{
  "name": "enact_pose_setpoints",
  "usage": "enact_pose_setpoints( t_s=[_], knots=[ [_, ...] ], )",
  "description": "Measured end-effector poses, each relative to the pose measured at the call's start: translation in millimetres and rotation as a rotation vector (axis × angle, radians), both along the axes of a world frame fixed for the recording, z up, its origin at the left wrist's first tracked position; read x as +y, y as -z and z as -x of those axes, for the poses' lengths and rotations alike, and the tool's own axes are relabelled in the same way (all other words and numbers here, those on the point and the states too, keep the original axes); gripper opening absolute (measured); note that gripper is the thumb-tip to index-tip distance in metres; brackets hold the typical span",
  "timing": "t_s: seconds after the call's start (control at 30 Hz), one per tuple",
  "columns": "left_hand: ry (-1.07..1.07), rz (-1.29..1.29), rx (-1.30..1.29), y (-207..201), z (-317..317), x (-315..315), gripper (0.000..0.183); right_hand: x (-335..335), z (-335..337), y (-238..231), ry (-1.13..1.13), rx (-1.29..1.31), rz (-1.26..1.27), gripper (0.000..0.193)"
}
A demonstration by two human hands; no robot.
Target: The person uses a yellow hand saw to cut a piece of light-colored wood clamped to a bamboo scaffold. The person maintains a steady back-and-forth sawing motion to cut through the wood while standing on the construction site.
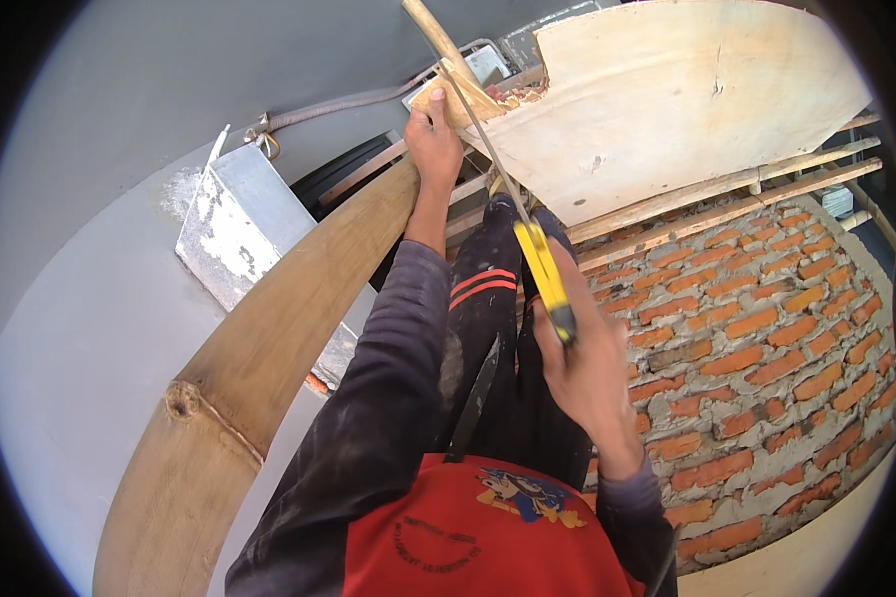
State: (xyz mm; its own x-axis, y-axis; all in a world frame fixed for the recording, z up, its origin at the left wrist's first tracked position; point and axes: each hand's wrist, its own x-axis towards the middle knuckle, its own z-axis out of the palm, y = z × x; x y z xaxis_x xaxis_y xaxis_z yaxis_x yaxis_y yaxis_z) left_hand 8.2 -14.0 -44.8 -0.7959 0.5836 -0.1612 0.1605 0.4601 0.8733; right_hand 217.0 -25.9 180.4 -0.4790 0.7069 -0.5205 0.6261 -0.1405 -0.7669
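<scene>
head view: left hand pinching one wood piece, right hand gripping one yellow-handled saw.

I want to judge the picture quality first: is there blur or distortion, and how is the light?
Head view: the right hand on the yellow-handled saw looks slightly blurred; head view: the bamboo pole appears bowed, probably by the fisheye lens; head view: light looks soft, the brickwork fairly clear.
</scene>
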Motion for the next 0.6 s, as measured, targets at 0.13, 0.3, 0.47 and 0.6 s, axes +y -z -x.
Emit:
enact_pose_setpoints(
  t_s=[0.13,0.3,0.47,0.6],
  knots=[
    [0.023,0.047,0.002,-1,1,-7,0.044,-7,-33,-22,0.043,0.091,0.067,0.058],
    [-0.012,0.057,-0.091,-6,-11,-12,0.045,-16,-42,-14,0.011,0.082,-0.097,0.058],
    [-0.001,0.022,-0.080,-6,-8,-16,0.046,-3,-23,-1,0.062,0.048,0.014,0.060],
    [-0.001,-0.019,0.004,-1,-10,-19,0.046,3,2,9,-0.059,-0.014,-0.092,0.064]
  ],
)
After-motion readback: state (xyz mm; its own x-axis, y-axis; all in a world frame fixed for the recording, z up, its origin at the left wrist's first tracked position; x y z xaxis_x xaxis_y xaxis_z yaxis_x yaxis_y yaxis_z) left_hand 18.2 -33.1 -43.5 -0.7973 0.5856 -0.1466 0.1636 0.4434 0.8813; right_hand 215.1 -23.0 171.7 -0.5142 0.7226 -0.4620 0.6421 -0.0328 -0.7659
